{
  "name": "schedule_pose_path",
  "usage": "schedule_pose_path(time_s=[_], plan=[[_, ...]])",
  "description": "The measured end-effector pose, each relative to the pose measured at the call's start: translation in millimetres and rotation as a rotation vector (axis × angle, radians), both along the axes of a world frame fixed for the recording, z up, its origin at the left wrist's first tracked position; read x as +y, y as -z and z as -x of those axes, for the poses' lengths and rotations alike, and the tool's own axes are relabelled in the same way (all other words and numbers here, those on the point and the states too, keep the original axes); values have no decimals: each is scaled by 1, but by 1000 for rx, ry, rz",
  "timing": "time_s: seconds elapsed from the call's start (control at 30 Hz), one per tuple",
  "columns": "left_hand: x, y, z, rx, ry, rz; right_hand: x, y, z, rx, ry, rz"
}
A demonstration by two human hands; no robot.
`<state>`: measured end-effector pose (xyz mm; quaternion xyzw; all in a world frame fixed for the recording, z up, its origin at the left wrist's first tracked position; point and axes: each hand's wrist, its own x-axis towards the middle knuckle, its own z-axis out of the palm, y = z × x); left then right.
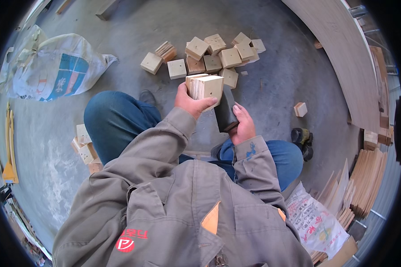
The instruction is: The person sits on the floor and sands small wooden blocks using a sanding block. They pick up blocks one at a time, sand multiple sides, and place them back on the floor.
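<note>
My left hand [193,101] is closed around a squared plywood block [206,89], thumb on its face, layered edges toward the left. In my right hand [243,124] is a dark grey rectangular block [226,110], gripped along its right side and held upright against or very close to the plywood block's right side. Whether the two touch is hard to make out. Beyond my hands, a loose pile of similar wooden blocks [213,63] lies on the concrete floor, several with a small hole or dark dot in the face.
More blocks [85,149] lie beside my left knee, and a single block [300,109] sits to the right. Near my right knee is a green and black power tool [302,141]. A white woven sack [60,66] lies far left; another sack [316,220] and stacked boards [369,178] are right.
</note>
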<state>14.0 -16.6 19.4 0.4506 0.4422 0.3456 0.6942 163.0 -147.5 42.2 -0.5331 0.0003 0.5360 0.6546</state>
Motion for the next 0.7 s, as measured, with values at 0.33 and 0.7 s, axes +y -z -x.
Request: schedule_pose_path(time_s=[0.33, 0.7], plan=[[4, -3, 3, 25, 49, 45, 0, -4, -9, -132, 45, 8], [-7, -16, 7, 352, 405, -401, -9, -38, -24, -990, -143, -47]])
